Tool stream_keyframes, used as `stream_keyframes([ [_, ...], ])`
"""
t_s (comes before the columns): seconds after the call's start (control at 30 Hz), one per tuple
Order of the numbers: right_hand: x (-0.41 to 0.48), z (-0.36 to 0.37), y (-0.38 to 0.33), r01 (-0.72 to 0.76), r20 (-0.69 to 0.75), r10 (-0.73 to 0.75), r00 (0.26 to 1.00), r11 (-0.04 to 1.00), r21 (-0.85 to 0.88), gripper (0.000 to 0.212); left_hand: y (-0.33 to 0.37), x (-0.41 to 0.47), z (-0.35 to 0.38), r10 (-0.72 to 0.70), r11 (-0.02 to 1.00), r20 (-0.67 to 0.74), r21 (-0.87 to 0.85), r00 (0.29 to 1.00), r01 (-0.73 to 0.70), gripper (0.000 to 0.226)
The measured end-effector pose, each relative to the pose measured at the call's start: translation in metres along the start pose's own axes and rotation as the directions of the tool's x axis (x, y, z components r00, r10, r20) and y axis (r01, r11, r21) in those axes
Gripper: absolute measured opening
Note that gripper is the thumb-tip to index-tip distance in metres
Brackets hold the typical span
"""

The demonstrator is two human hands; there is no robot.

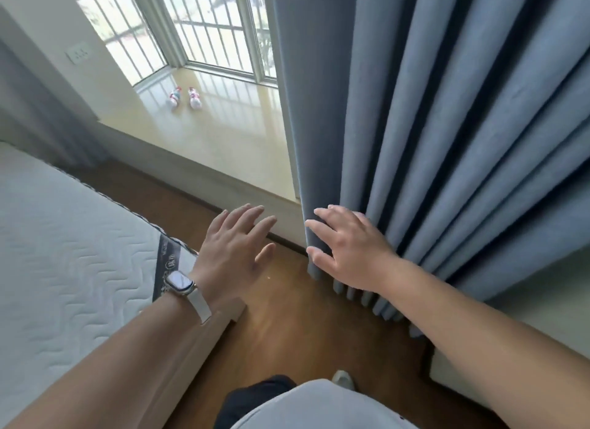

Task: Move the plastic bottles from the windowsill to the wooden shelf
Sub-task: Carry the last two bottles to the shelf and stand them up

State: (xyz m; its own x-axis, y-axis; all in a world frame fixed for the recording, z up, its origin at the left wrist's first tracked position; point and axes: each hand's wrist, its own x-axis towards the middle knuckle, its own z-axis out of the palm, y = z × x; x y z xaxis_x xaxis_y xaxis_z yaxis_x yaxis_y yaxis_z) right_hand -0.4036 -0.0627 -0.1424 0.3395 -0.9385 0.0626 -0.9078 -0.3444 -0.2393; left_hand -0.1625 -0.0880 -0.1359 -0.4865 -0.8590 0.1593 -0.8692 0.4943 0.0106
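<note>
Currently head cam: two plastic bottles (185, 98) are lying side by side on the windowsill (223, 147), well apart from both hands. Left hand (234, 251) is hovering with fingers spread, grasping nothing. Right hand (346, 246) is pressing flat-fingered against the blue curtain (447, 141) edge.

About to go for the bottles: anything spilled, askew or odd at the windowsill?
Nothing stands out. The two bottles sit side by side on the sill, no spill visible, though they are too small to tell upright from lying. The right hand rests flat on the curtain edge; the left hand is free.
</note>
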Motion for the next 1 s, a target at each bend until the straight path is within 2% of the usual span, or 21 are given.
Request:
stream_keyframes([
  [0.07,0.015,-0.002,-0.004,0.051,0.037,-0.051,0.998,0.999,-0.010,0.059,-0.006,-0.005,-0.003,-0.050,0.999,0.003,0.006,0.999,0.050,0.054],
  [0.27,0.066,-0.014,-0.018,0.156,-0.005,-0.156,0.988,0.987,0.029,0.059,-0.032,-0.012,-0.019,-0.186,0.982,-0.077,0.009,0.979,0.188,0.052],
  [0.43,0.102,-0.018,-0.031,0.205,0.029,-0.205,0.978,0.979,-0.014,0.061,-0.054,-0.013,-0.011,-0.183,0.981,-0.081,0.045,0.980,0.187,0.052],
  [0.57,0.130,-0.013,-0.041,0.224,0.084,-0.218,0.972,0.972,-0.074,0.063,-0.087,-0.001,-0.003,-0.231,0.973,-0.082,0.012,0.970,0.233,0.053],
  [0.83,0.220,-0.009,-0.086,0.214,0.149,-0.195,0.969,0.969,-0.121,0.059,-0.177,0.027,0.010,-0.227,0.974,-0.104,-0.036,0.968,0.225,0.052],
  [1.0,0.278,-0.006,-0.117,0.177,0.134,-0.160,0.978,0.976,-0.129,0.068,-0.248,0.041,0.013,-0.244,0.969,-0.108,-0.079,0.964,0.236,0.053],
])
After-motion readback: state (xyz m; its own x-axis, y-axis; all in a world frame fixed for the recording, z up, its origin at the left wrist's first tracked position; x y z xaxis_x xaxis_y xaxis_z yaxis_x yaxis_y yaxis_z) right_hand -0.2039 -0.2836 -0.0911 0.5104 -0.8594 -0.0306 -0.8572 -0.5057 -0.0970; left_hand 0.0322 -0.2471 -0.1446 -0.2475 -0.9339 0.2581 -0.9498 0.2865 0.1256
